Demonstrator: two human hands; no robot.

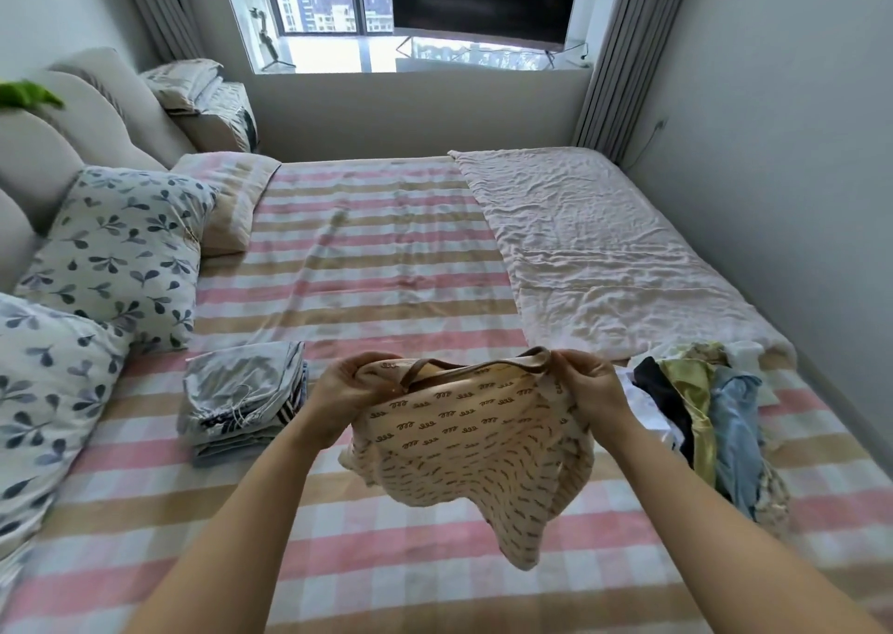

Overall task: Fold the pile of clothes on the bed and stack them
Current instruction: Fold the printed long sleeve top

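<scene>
A cream top (476, 459) with small brown squiggles and a brown neck trim hangs in the air over the bed. My left hand (345, 394) grips its upper left edge and my right hand (587, 384) pinches its upper right edge by the trim. Left of it, a stack of folded clothes (244, 394), grey-blue and striped, rests on the bed. To the right lies the unfolded pile (700, 411), with black, yellow-green, light blue and white pieces tangled together.
The bed (386, 256) has a pink, tan and white checked sheet. Leaf-print pillows (116, 251) line the left side by the padded headboard. A crumpled pale blanket (594, 247) covers the far right. A wall runs along the right edge.
</scene>
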